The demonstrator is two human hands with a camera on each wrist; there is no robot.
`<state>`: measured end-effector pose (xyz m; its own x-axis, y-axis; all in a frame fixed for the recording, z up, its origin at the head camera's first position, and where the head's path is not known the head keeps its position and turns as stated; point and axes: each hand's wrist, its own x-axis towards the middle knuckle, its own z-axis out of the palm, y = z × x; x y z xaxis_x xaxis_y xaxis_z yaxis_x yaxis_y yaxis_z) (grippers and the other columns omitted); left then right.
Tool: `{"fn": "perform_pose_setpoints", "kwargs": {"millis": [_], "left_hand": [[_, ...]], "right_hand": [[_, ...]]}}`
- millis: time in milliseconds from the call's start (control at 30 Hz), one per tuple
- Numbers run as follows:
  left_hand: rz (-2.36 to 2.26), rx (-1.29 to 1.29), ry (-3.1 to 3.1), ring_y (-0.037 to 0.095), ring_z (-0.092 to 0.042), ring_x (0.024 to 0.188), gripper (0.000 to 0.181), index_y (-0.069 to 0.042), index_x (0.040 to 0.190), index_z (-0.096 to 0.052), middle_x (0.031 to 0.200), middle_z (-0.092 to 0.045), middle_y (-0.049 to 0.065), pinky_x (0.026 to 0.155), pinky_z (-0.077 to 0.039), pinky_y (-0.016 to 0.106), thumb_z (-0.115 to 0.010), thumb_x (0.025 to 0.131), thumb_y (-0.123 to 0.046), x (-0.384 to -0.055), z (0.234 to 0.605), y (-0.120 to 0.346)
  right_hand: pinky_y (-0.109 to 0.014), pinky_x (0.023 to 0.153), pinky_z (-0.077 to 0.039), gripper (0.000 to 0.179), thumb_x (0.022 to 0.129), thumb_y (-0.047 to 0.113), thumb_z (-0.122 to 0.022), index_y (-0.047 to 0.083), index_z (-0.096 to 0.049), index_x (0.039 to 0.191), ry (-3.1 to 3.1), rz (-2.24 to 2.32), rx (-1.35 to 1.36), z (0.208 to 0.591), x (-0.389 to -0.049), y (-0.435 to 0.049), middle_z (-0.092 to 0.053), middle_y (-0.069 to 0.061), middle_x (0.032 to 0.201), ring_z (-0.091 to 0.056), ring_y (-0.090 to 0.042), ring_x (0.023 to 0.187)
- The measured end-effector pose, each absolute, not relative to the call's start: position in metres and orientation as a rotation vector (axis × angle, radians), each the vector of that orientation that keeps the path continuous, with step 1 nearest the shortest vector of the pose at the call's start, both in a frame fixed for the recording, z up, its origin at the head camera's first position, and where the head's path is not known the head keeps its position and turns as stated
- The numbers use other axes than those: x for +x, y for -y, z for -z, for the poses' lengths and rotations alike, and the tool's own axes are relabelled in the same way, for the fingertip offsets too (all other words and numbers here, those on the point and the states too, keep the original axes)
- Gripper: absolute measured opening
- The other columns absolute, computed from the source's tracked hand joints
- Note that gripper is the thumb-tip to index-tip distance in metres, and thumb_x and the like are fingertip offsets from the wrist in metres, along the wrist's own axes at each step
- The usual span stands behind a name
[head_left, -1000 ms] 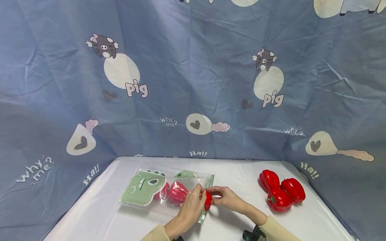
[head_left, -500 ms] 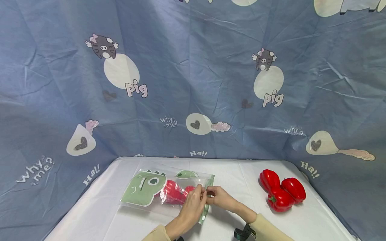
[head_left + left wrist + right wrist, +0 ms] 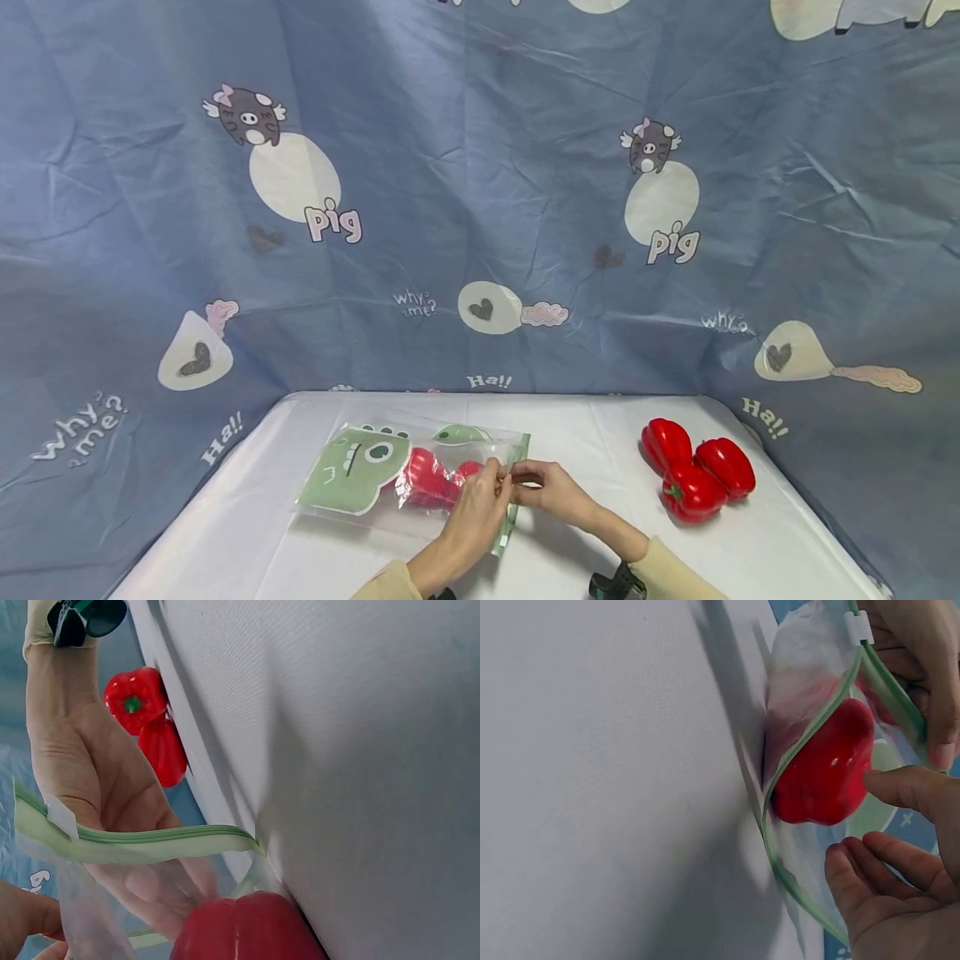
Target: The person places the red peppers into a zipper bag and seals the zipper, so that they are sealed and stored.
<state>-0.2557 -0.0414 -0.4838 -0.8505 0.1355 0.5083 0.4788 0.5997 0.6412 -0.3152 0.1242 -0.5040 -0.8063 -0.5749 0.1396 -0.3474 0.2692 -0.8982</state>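
A clear zip bag (image 3: 352,471) with a green cartoon print lies on the table, its mouth facing right. My left hand (image 3: 472,512) pinches the near layer of the bag's mouth and holds it apart from the other layer. Red bell peppers (image 3: 423,479) show through the plastic, partly covered by the left hand. One red bell pepper (image 3: 825,769) sits just inside the parted mouth. My right hand (image 3: 900,877) is at the mouth with fingers loosely bent; its thumb tip is beside that pepper, and contact is unclear. A white slider (image 3: 859,628) sits on the green zip strip.
Three more red bell peppers (image 3: 693,492) lie grouped on the right of the white-covered table (image 3: 592,425). A blue printed cloth (image 3: 420,167) hangs behind the table and beside it.
The right hand moved left to the bag's mouth, and the bell pepper at its fingers went inside. The fingers have since come off it. The left hand kept its grip on the bag.
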Motion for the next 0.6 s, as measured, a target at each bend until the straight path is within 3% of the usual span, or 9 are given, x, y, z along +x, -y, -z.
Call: {"fn": "perform_pose_setpoints", "kwargs": {"millis": [233, 600], "left_hand": [[1.137, -0.483, 2.431, -0.004, -0.046, 0.055, 0.008, -0.006, 0.084, -0.056, 0.066, -0.06, -0.002, 0.045, -0.04, 0.014, -0.059, 0.091, -0.002, -0.256, 0.48, 0.041], [1.128, -0.485, 2.413, -0.003, -0.045, 0.056, 0.008, -0.006, 0.084, -0.057, 0.064, -0.057, -0.005, 0.048, -0.041, 0.015, -0.059, 0.09, -0.002, -0.255, 0.482, 0.041]], "right_hand": [[-0.027, 0.09, -0.052, 0.039, 0.089, 0.004, -0.064, -0.007, -0.056, 0.125, -2.253, 1.605, -0.889, 0.502, -0.313, -0.139, -0.061, -0.025, 0.124, -0.059, -0.041, 0.115], [-0.027, 0.092, -0.051, 0.044, 0.089, 0.007, -0.065, -0.006, -0.054, 0.129, -2.222, 1.551, -0.851, 0.49, -0.304, -0.179, -0.055, -0.028, 0.13, -0.053, -0.043, 0.122]]}}
